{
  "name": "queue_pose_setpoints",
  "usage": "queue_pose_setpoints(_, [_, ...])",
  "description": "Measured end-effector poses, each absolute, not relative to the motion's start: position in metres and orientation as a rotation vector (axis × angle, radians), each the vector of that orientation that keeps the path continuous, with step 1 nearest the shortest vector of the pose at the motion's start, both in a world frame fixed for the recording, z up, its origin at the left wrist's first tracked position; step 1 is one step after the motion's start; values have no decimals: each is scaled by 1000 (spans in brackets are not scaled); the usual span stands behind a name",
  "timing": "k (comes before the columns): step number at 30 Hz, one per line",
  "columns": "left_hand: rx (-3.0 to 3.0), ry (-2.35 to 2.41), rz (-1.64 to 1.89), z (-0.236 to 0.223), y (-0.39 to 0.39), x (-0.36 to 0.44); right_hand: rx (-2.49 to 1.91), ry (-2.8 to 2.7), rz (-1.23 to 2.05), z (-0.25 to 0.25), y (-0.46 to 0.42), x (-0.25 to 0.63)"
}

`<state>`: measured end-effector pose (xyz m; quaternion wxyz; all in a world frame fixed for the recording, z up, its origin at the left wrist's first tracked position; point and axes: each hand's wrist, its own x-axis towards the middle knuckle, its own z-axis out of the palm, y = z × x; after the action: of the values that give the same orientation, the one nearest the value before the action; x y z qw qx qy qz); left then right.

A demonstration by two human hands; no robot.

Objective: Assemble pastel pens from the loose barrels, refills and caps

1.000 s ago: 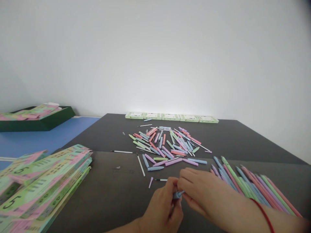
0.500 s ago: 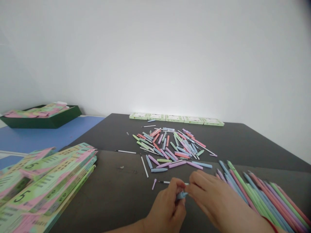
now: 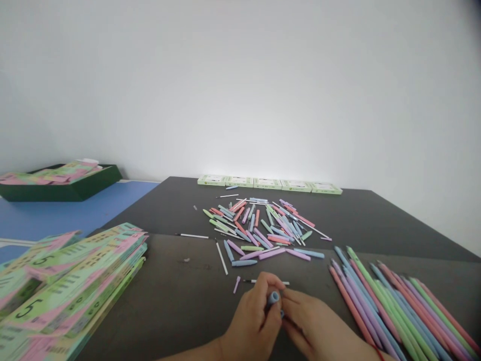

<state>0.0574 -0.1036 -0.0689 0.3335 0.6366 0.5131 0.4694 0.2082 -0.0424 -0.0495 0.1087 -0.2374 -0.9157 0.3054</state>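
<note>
My left hand (image 3: 251, 318) is curled around a blue pen barrel (image 3: 274, 297), whose hollow end faces up toward me. Against its fingers rests my right hand (image 3: 315, 321), fingers bent and closed; what they hold is mostly hidden. A small bit of blue shows between the two hands. Just beyond them lies a white pen refill (image 3: 250, 281) with a dark tip, and a small purple pen piece (image 3: 236, 285) is left of it. Farther off spreads a loose pile of coloured pen barrels and caps (image 3: 259, 225) mixed with white refills.
Long pastel pens (image 3: 398, 306) lie in a row at the right. Printed flat packs (image 3: 86, 281) are stacked at the left. Slim green-white boxes (image 3: 266, 184) line the back edge of the black table (image 3: 169, 291). A dark green tray (image 3: 78, 189) stands on a blue surface.
The right hand has moved in and down against the left. The blue barrel has turned so its hollow end shows. More of the pens at the right are uncovered.
</note>
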Motion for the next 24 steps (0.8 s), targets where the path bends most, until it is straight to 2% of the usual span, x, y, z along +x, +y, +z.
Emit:
queue_pose_setpoints(6, [1560,1353,1283,-68,-103,57,-813,-2445,977,-36,-35,209])
queue_pose_setpoints(11, [1568,1288,1306,-65,-103,58,-721,-2189,1091,-18,-34,206])
queue_pose_setpoints(24, [1548,1223,1337,-65,-101,58,-720,-2313,1095,-16,-32,194])
